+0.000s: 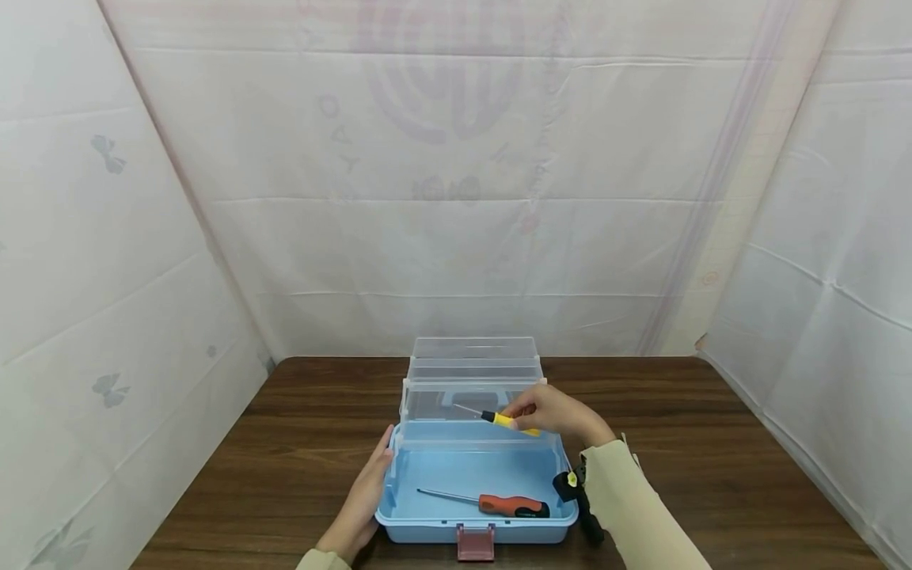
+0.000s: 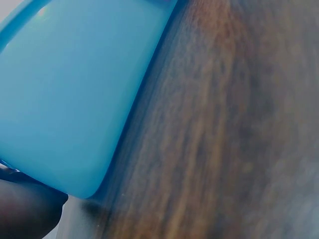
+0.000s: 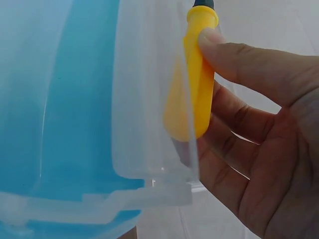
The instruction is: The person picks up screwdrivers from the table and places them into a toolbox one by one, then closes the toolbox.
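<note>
My right hand point(image 1: 563, 413) pinches a screwdriver with a yellow handle point(image 1: 503, 420) and black collar. Its thin shaft points left, above the raised clear trays point(image 1: 473, 370) of a light blue toolbox point(image 1: 466, 467). In the right wrist view, thumb and fingers meet on the yellow handle point(image 3: 202, 74), whose lower end shows through a translucent tray edge point(image 3: 149, 109). My left hand point(image 1: 363, 491) rests along the toolbox's left side with fingers extended. Inside the box lies an orange and black screwdriver point(image 1: 509, 505), its shaft to the left.
The toolbox stands on a dark wooden table point(image 1: 285, 443), its reddish latch point(image 1: 475, 544) hanging at the front. A black device with a yellow spot point(image 1: 570, 484) is beside the right sleeve. White sheeting point(image 1: 456, 237) hangs behind the table and on both sides.
</note>
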### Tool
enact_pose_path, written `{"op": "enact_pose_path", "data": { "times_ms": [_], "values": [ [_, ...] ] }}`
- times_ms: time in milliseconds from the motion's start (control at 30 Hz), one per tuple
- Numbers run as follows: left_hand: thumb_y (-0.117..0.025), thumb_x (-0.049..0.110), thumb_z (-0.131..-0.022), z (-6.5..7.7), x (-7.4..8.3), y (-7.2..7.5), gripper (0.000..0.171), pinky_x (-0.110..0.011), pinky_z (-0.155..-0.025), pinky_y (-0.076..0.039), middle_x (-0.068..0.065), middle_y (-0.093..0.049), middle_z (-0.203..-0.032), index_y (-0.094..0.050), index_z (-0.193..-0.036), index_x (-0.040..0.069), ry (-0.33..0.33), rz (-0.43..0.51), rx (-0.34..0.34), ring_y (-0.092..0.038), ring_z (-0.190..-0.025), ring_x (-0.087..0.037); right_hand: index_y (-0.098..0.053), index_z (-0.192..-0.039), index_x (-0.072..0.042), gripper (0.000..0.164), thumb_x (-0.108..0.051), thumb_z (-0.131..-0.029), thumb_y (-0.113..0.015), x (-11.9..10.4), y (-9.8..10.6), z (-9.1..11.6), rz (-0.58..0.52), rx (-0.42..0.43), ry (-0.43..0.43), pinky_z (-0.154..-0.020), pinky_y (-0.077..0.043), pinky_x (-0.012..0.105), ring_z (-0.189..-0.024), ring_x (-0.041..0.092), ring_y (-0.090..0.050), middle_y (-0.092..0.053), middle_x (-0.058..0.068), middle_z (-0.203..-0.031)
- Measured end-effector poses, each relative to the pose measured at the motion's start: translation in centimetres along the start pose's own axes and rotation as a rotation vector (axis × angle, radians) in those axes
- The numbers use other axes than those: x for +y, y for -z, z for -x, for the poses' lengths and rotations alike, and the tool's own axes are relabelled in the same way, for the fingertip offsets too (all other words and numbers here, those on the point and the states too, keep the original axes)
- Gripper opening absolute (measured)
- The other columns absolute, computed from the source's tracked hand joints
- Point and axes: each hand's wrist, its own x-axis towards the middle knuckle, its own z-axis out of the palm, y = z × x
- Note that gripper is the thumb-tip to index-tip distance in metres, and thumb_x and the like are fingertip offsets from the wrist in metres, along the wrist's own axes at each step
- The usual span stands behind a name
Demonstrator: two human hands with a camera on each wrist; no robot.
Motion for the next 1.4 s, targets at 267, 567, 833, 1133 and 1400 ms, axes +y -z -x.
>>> {"op": "enact_pose_path", "data": {
  "times_ms": [267, 567, 833, 1133, 1400],
  "values": [
    [-0.025, 0.051, -0.103, 0.04, 0.09, -0.06, 0.062, -0.069, -0.111, -0.002, -0.021, 0.004, -0.161, -0.006, -0.156, 0.024, 0.008, -0.003, 0.001, 0.005, -0.144, -0.049, -0.074, -0.106, -0.006, 0.018, -0.009, -0.092, -0.063, -0.05, -0.41, -0.15, 0.011, -0.029, -0.008, -0.073, -0.054, 0.021, -0.081, 0.01, -0.057, -0.069, 0.004, -0.1],
    [-0.026, 0.054, -0.102, 0.02, -0.01, -0.06, 0.065, -0.07, -0.111, -0.002, -0.02, 0.004, -0.161, -0.005, -0.156, 0.024, 0.005, 0.0, -0.009, 0.005, -0.144, -0.049, -0.074, -0.105, -0.005, 0.018, -0.007, -0.091, -0.064, 0.01, -0.69, -0.31, 0.02, -0.056, 0.03, -0.073, -0.053, 0.019, -0.077, 0.006, -0.055, -0.071, 0.004, -0.098],
    [-0.025, 0.05, -0.103, 0.03, -0.04, 0.02, 0.062, -0.07, -0.111, -0.002, -0.02, 0.004, -0.161, -0.005, -0.156, 0.024, 0.009, -0.002, -0.007, 0.005, -0.144, -0.049, -0.074, -0.105, -0.004, 0.018, -0.007, -0.09, -0.065, -0.06, -0.83, -0.52, 0.014, -0.072, 0.025, -0.072, -0.053, 0.019, -0.075, 0.006, -0.055, -0.072, 0.004, -0.096],
    [-0.026, 0.05, -0.103, 0.09, -0.03, 0.15, 0.062, -0.07, -0.111, -0.001, -0.02, 0.004, -0.161, -0.007, -0.156, 0.025, 0.009, 0.001, -0.002, 0.005, -0.144, -0.049, -0.074, -0.104, -0.002, 0.017, -0.004, -0.09, -0.063, -0.49, -0.88, -0.63, 0.028, -0.09, 0.018, -0.071, -0.054, 0.02, -0.078, 0.004, -0.058, -0.073, 0.006, -0.097],
    [-0.027, 0.052, -0.102, 0.11, -0.02, 0.25, 0.064, -0.069, -0.111, 0.0, -0.02, 0.004, -0.161, -0.007, -0.156, 0.024, 0.002, 0.007, -0.004, 0.006, -0.144, -0.049, -0.075, -0.101, -0.003, 0.015, -0.003, -0.09, -0.064, -0.65, -0.94, -0.8, 0.03, -0.099, 0.021, -0.071, -0.054, 0.02, -0.077, 0.004, -0.06, -0.073, 0.004, -0.093]
  ]
}}
